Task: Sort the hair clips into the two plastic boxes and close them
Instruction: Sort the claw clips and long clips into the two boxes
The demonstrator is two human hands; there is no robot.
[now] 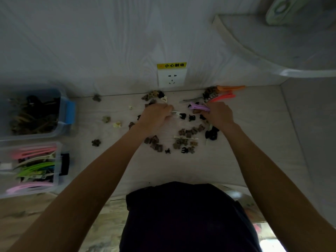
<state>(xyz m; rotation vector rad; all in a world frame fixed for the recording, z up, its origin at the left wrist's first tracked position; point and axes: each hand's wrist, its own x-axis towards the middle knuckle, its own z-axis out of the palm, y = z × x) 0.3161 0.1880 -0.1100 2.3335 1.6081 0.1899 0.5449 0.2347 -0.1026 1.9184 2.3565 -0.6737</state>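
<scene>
Head view: right hand (219, 114) grips a purple duckbill clip (200, 107), left hand (154, 116) curls onto a white clip (176, 113) between them, both boxes (62, 113) well to its left; crowded small claw clips (188, 133) beneath may snag, scatter, or be missorted.

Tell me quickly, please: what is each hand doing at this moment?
Left hand: fingers curled, pinching a white clip.
Right hand: fingers curled, holding a purple clip.
</scene>
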